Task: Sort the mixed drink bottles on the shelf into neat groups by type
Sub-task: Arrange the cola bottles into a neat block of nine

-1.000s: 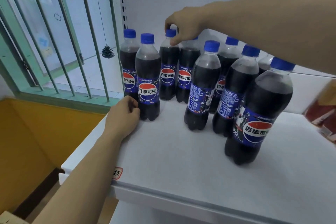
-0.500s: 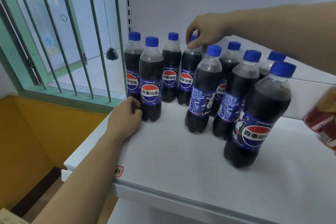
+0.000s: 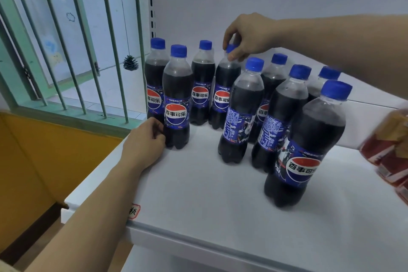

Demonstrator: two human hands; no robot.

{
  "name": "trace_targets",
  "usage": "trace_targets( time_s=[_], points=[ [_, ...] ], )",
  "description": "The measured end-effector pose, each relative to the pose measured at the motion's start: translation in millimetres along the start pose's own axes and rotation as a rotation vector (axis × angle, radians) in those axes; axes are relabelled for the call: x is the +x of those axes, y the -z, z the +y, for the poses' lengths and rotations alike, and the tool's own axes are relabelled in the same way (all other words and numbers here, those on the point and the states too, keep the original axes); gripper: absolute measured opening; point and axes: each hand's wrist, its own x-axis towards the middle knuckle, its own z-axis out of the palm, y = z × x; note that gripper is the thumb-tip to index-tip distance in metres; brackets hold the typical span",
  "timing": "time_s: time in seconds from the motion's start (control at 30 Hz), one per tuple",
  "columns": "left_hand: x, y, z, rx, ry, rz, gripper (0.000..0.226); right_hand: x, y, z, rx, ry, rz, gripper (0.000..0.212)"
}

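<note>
Several dark cola bottles with blue caps and blue labels stand on a white shelf (image 3: pixel 198 194). My right hand (image 3: pixel 248 35) reaches in from the right and pinches the cap and neck of a back-row bottle (image 3: pixel 225 95). My left hand (image 3: pixel 143 144) grips the base of the front-left bottle (image 3: pixel 176 104) from its left side. Another bottle (image 3: pixel 155 77) stands just behind that one at the shelf's left end. The nearest bottle (image 3: pixel 309 150) stands at the front right, apart from both hands.
Red-labelled bottles (image 3: pixel 388 146) lie or lean at the right edge, blurred. A barred window (image 3: pixel 66 51) with a hanging pine cone (image 3: pixel 130 63) lies left of the shelf. A yellow wall (image 3: pixel 44 161) drops below the shelf's left edge. A small red-framed sticker (image 3: pixel 134 211) marks the front edge.
My right hand moved from the third back-row bottle's cap to the bottle to its right and now pinches it. My left hand has stayed at the front-left bottle's base.
</note>
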Motion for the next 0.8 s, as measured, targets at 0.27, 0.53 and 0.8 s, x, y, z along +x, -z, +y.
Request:
trace_targets(
  time_s=[0.27,0.53,0.8],
  points=[
    [-0.4,1.1,0.2,0.006,0.000,0.010,0.020,-26.7,31.2,33.4,-0.166,-0.243,-0.297,0.030],
    [-2.7,2.7,2.4,-0.004,-0.002,0.003,0.021,-45.2,26.8,44.5,0.017,-0.203,-0.358,0.028],
    [-4.6,4.4,4.1,-0.013,-0.002,-0.003,0.021,-43.6,16.0,45.6,0.128,-0.198,-0.153,0.018]
  ],
)
